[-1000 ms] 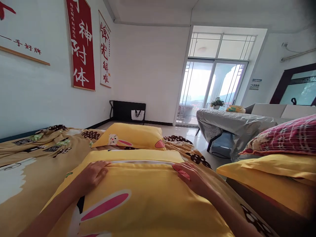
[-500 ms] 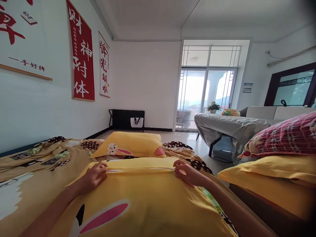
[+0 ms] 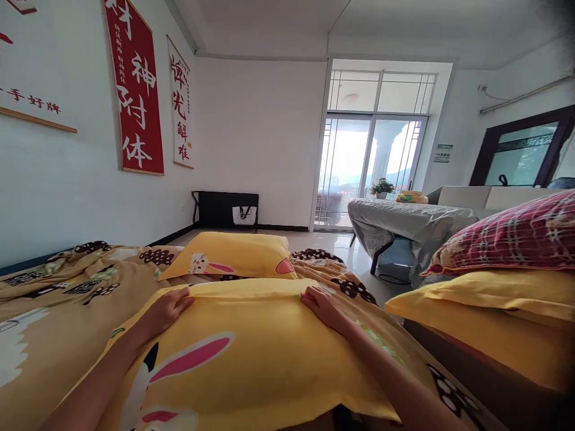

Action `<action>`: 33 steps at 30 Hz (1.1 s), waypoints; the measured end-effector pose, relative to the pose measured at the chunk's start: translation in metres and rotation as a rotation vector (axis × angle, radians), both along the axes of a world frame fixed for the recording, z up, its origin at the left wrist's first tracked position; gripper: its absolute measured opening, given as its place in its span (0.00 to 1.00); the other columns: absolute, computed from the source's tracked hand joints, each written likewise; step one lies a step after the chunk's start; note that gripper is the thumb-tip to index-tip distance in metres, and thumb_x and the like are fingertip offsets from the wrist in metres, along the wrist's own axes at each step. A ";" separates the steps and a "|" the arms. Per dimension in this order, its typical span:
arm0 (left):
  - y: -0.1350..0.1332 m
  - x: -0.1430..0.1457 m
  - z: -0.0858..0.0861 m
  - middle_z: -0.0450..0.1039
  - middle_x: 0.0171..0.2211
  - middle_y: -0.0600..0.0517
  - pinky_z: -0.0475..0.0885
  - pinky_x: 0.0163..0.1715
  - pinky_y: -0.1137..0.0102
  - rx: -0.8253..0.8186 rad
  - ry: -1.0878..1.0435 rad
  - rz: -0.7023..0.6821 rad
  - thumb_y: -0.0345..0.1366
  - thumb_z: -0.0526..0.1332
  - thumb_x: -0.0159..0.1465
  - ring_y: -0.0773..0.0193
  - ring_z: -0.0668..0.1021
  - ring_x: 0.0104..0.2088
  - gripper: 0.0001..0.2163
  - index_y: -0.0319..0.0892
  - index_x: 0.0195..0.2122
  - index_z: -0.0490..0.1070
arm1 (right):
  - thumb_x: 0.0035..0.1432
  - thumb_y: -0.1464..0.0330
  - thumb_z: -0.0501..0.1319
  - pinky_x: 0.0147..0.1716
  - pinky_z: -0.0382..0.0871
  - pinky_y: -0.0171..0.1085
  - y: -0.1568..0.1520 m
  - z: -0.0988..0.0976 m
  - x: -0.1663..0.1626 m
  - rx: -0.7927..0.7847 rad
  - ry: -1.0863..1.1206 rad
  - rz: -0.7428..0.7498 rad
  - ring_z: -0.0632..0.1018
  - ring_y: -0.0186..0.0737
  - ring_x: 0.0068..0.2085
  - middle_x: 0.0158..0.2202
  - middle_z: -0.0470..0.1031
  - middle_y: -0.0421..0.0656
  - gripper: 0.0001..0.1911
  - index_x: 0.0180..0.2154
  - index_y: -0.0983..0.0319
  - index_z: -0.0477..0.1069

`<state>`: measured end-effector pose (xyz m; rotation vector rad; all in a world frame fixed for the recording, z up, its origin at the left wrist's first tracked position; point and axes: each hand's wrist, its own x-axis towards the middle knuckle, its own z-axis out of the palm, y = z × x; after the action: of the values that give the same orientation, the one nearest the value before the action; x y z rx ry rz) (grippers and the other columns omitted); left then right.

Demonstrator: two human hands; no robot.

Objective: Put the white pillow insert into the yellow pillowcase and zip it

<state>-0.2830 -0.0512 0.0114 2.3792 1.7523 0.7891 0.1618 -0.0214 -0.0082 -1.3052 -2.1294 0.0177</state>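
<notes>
Yellow rabbit-print pillow (image 3: 251, 359) flat on bedspread (image 3: 58, 305)

White walls (image 3: 251, 131) hold red banners (image 3: 135, 102). Bright light comes through the glass door (image 3: 368, 161). A covered table (image 3: 404, 216) stands on the shiny floor (image 3: 321, 240).

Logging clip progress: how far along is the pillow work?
Done: far bunny pillow lies on the bedspread. In hand: left hand and right hand rest on the far edge of the near bunny pillow, no opening showing. Possibly left: yellow pillow and plaid pillow, stacked at right.
</notes>
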 end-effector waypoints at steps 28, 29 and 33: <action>-0.091 0.011 0.097 0.51 0.11 0.55 0.55 0.25 0.72 0.506 -0.232 0.579 0.54 0.43 0.61 0.69 0.62 0.19 0.26 0.41 0.13 0.55 | 0.57 0.48 0.48 0.24 0.48 0.34 -0.054 0.070 0.010 0.100 0.099 -0.110 0.53 0.30 0.22 0.15 0.50 0.36 0.30 0.14 0.62 0.50; -0.093 0.010 0.098 0.49 0.11 0.55 0.55 0.24 0.72 0.533 -0.229 0.567 0.54 0.44 0.60 0.70 0.60 0.18 0.25 0.41 0.12 0.52 | 0.56 0.48 0.49 0.24 0.47 0.34 -0.055 0.072 0.009 0.091 0.100 -0.103 0.53 0.30 0.22 0.15 0.49 0.36 0.30 0.14 0.62 0.49; -0.093 -0.001 0.097 0.48 0.11 0.55 0.54 0.23 0.72 0.603 -0.312 0.595 0.53 0.46 0.60 0.70 0.59 0.18 0.25 0.42 0.13 0.48 | 0.57 0.48 0.48 0.23 0.47 0.33 -0.055 0.089 0.012 0.100 0.197 -0.071 0.52 0.30 0.23 0.17 0.46 0.36 0.29 0.16 0.61 0.46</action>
<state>-0.2837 -0.1442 0.1088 1.8048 2.3351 1.8761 0.1743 -0.0760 0.0812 -1.2652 -1.8941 0.0097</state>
